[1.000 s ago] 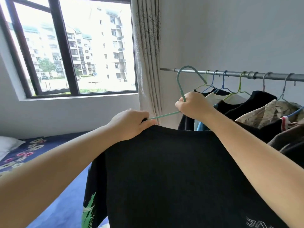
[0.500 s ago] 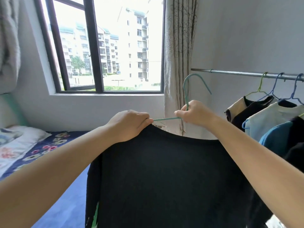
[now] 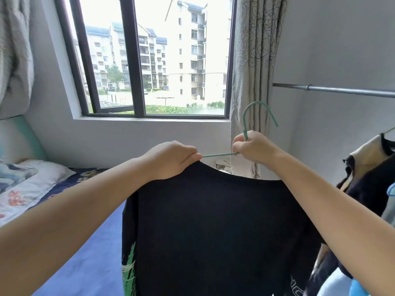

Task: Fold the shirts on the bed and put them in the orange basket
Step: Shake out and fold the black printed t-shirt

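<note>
Head view: black shirt (image 3: 213,221) on green hanger (image 3: 248,124), hem cut off.
Left hand (image 3: 171,158) pinches its collar; right hand (image 3: 254,147) grips the hanger neck.

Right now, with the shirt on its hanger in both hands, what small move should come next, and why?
Probably slide the hanger out of the collar. The right hand grips its neck below the hook, the left hand pinches the black shirt at the shoulder, and a bare stretch of wire already shows between them. The shirt cannot be folded with the hanger inside.
</note>
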Available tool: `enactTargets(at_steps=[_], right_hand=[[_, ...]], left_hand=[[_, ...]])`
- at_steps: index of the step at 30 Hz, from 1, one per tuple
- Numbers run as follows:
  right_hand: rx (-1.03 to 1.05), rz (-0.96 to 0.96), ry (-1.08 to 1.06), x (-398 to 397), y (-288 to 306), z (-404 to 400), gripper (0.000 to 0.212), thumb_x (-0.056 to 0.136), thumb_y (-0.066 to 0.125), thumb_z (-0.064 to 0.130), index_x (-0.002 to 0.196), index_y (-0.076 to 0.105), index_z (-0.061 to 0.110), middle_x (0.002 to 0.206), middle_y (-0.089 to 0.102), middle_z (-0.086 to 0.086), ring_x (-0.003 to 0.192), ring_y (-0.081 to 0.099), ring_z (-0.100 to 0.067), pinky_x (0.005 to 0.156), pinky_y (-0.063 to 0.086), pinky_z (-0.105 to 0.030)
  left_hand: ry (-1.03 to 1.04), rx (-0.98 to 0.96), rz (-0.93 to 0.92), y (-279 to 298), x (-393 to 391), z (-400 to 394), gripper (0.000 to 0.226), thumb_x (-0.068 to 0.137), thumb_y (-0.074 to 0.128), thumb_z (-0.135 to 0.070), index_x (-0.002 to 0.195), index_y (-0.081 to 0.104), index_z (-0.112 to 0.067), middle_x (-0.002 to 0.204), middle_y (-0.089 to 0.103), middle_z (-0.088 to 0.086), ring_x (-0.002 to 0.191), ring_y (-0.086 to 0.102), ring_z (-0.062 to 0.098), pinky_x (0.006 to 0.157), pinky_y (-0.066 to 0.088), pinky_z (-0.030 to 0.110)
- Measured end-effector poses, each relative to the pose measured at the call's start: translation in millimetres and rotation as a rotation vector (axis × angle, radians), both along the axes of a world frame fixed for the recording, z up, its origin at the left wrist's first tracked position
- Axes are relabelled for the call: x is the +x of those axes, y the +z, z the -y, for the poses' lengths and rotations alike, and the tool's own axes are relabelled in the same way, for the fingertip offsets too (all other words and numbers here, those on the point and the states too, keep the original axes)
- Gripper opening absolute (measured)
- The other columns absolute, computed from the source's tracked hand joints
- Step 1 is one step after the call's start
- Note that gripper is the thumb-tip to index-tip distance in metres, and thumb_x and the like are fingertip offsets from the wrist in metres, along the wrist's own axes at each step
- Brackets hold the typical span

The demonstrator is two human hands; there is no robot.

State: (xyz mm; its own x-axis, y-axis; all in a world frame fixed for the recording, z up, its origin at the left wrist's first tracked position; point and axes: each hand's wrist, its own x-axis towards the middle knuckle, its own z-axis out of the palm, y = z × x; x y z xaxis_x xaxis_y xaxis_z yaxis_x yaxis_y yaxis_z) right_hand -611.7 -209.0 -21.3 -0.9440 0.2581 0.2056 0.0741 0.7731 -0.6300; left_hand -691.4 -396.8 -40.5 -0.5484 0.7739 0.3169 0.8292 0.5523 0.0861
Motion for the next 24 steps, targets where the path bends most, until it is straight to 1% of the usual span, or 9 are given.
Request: enactTargets(at_steps=[3, 6, 8, 11, 12, 14, 17, 21, 24], right_hand=[[-0.091, 0.002, 0.005, -22.5, 1.0, 7.5, 0.033, 0.085, 0.037, -0.004, 0.058, 0.052, 0.009, 0.049, 0.035, 0.0, 0.047, 0.028, -0.012, 0.041, 0.024, -0.017], [-0.139, -0.012, 0.004, -36.7, 0.7, 14.0, 0.034, 0.084, 0.034, -0.007, 0.058, 0.05, 0.008, 0.037, 0.036, 0.005, 0.045, 0.027, -0.01, 0.033, 0.022, -0.011], [-0.139, -0.029, -0.012, -45.4, 0.3, 18.2, 0.033, 0.083, 0.034, -0.007, 0.057, 0.05, 0.008, 0.042, 0.036, 0.001, 0.046, 0.028, -0.011, 0.035, 0.023, -0.013], [-0.156, -0.071, -0.042, -55.0, 0.3, 22.6, 0.032, 0.079, 0.031, -0.008, 0.056, 0.048, 0.007, 0.056, 0.039, -0.005, 0.051, 0.034, -0.013, 0.044, 0.029, -0.018], [-0.174, -0.082, -0.05, -57.9, 0.5, 23.9, 0.032, 0.078, 0.03, -0.009, 0.057, 0.048, 0.007, 0.055, 0.04, -0.005, 0.05, 0.035, -0.013, 0.043, 0.03, -0.017], [-0.207, -0.091, -0.056, -61.5, 2.1, 25.1, 0.032, 0.078, 0.029, -0.009, 0.057, 0.046, 0.006, 0.042, 0.039, -0.001, 0.039, 0.036, -0.009, 0.034, 0.025, -0.012], [-0.219, -0.089, -0.054, -66.8, 3.4, 24.4, 0.032, 0.077, 0.026, -0.01, 0.057, 0.044, 0.007, 0.025, 0.03, 0.008, 0.022, 0.027, -0.002, 0.031, 0.019, -0.01], [-0.277, -0.111, -0.083, -72.1, 1.5, 17.8, 0.03, 0.076, 0.024, -0.009, 0.059, 0.042, 0.008, 0.025, 0.028, 0.009, 0.025, 0.024, -0.003, 0.03, 0.016, -0.01], [-0.313, -0.099, -0.144, -75.0, -4.4, 7.0, 0.026, 0.076, 0.026, -0.007, 0.061, 0.042, 0.008, 0.027, 0.028, 0.01, 0.027, 0.021, -0.006, 0.033, 0.016, -0.011]], left_hand=[[-0.016, 0.019, 0.008, -2.1, -24.4, 4.8, 0.04, 0.099, 0.032, -0.033, 0.061, 0.026, -0.025, 0.055, 0.034, -0.002, 0.052, 0.034, 0.013, 0.058, 0.027, 0.03], [-0.042, 0.072, 0.002, -4.3, -44.3, 12.5, 0.038, 0.099, 0.033, -0.032, 0.062, 0.027, -0.026, 0.056, 0.036, -0.002, 0.053, 0.035, 0.015, 0.058, 0.029, 0.031], [-0.067, 0.113, 0.009, -4.5, -54.1, 17.4, 0.038, 0.099, 0.034, -0.031, 0.062, 0.028, -0.024, 0.056, 0.035, -0.002, 0.053, 0.034, 0.015, 0.058, 0.03, 0.031], [-0.099, 0.135, -0.005, -2.1, -62.9, 22.0, 0.036, 0.098, 0.034, -0.031, 0.063, 0.031, -0.021, 0.056, 0.036, 0.0, 0.054, 0.035, 0.019, 0.062, 0.035, 0.034], [-0.109, 0.137, -0.021, -0.9, -66.9, 23.8, 0.036, 0.098, 0.034, -0.031, 0.064, 0.031, -0.021, 0.056, 0.037, -0.001, 0.055, 0.036, 0.019, 0.062, 0.036, 0.034], [-0.126, 0.138, -0.059, 2.0, -73.2, 26.1, 0.035, 0.098, 0.034, -0.032, 0.065, 0.033, -0.02, 0.056, 0.038, -0.002, 0.054, 0.037, 0.016, 0.062, 0.035, 0.034], [-0.146, 0.142, -0.137, 4.9, -83.0, 27.8, 0.036, 0.098, 0.034, -0.03, 0.064, 0.033, -0.02, 0.057, 0.038, -0.006, 0.055, 0.037, 0.01, 0.061, 0.031, 0.031], [-0.106, 0.185, -0.199, 3.4, -93.5, 35.5, 0.04, 0.099, 0.035, -0.028, 0.06, 0.028, -0.025, 0.055, 0.037, -0.007, 0.053, 0.037, 0.008, 0.061, 0.027, 0.03], [-0.065, 0.266, -0.17, -4.3, -108.4, 48.5, 0.043, 0.099, 0.039, -0.021, 0.058, 0.028, -0.026, 0.054, 0.037, -0.009, 0.053, 0.037, 0.009, 0.062, 0.025, 0.027]])
